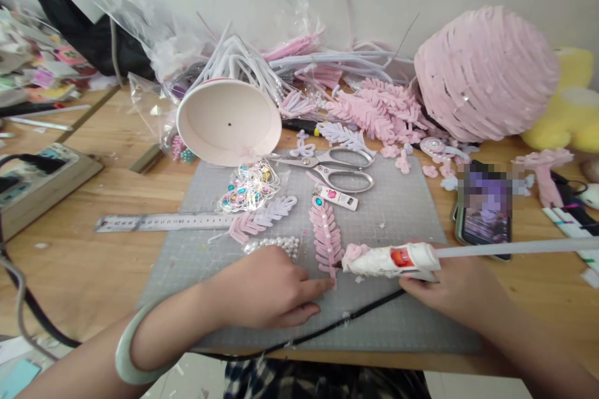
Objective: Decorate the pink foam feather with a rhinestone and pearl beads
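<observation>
My right hand [456, 290] is closed around a white hot glue gun [379, 262] with a long glue stick [510, 248] in its back end. The nozzle points left at the lower stem of a pink pipe-cleaner feather [326, 234], which bears a row of pearls and a blue gem at the top. My left hand [271, 287] presses that stem onto the grey cutting mat [374, 324] with a stretched index finger, the other fingers bent. Just behind my left hand lies a bag of white pearls [281, 244]. A pink-and-white pipe-cleaner feather [262, 218] lies further left.
Scissors [341, 168], a ruler [163, 222] and a heap of gem strings [253, 187] lie across the mat. A white pot [229, 124] lies tipped behind. A phone [484, 212] and a pink-wrapped form [486, 75] are right. The black cord [337, 323] crosses the front.
</observation>
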The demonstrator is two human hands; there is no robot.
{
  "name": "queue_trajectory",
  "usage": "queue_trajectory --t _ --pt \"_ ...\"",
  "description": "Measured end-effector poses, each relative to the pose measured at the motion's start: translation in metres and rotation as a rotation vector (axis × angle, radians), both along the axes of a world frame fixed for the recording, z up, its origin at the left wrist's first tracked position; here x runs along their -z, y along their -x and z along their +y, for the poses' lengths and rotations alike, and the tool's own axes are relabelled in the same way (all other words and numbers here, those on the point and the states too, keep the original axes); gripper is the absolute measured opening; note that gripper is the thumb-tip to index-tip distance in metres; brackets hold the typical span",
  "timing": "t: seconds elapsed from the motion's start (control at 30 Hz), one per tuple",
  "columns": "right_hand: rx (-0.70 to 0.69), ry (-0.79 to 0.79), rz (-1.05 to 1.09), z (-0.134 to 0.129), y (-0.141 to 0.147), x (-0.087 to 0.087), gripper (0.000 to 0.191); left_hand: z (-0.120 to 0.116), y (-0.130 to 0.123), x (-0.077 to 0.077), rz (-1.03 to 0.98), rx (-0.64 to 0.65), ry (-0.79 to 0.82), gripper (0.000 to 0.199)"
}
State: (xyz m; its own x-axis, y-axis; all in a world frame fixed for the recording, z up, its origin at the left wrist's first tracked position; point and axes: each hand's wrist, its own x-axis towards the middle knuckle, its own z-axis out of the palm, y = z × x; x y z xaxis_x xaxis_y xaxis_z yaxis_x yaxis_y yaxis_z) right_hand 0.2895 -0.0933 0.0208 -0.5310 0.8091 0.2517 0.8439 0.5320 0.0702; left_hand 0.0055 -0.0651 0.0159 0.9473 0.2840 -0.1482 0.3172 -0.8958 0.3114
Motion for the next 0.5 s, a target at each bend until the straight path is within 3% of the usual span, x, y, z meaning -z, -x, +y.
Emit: queue_trajectory --t 0.2,0.5 --pt "-0.023 -0.042 -0.023 -0.0004 0.0008 -0.0013 0.036 -0.0002 -0.0002 -0.0010 -0.011 -0.010 0.005 0.034" --pt "0.014 0.062 -0.029 -0.0025 -0.0027 0.0015 0.028 0.0003 -0.0001 -0.0007 -0.045 -0.014 0.001 0.034"
